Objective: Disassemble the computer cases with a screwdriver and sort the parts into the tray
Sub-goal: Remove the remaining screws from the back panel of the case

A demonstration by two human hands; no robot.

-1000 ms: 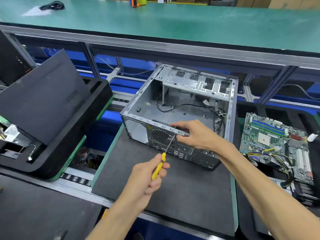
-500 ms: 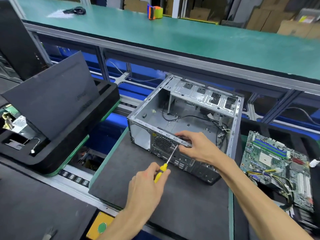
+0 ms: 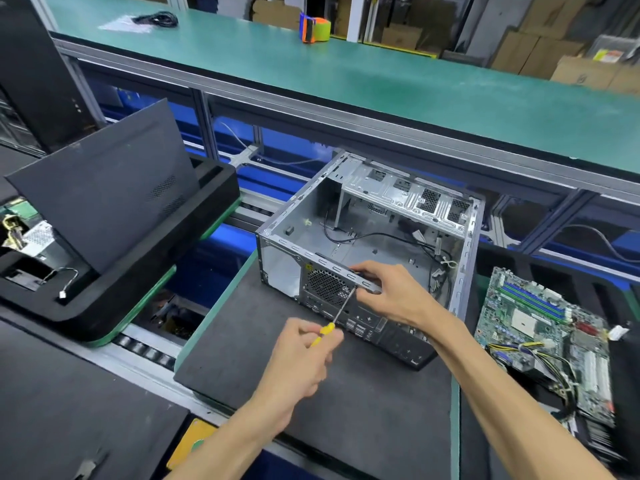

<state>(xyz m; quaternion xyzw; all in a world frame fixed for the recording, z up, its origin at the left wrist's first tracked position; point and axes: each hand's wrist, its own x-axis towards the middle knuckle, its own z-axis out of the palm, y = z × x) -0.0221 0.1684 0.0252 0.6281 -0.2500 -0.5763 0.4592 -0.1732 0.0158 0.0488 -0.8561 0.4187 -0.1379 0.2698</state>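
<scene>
An open metal computer case lies on its side on a dark foam mat, its inside nearly bare except for loose black cables. My left hand grips a yellow-handled screwdriver, whose tip meets the case's rear panel beside the fan grille. My right hand holds the case's near top rail right above the tip, fingers curled over the edge. A green motherboard with cables lies in a black tray at the right.
A black foam tray at the left holds a leaning black side panel and small parts. Behind runs a green bench with a tape dispenser. A roller conveyor passes between the trays.
The view has tilted up and shifted, so the case sits lower and more to the right. Both hands stay in place, the screwdriver still at the rear panel.
</scene>
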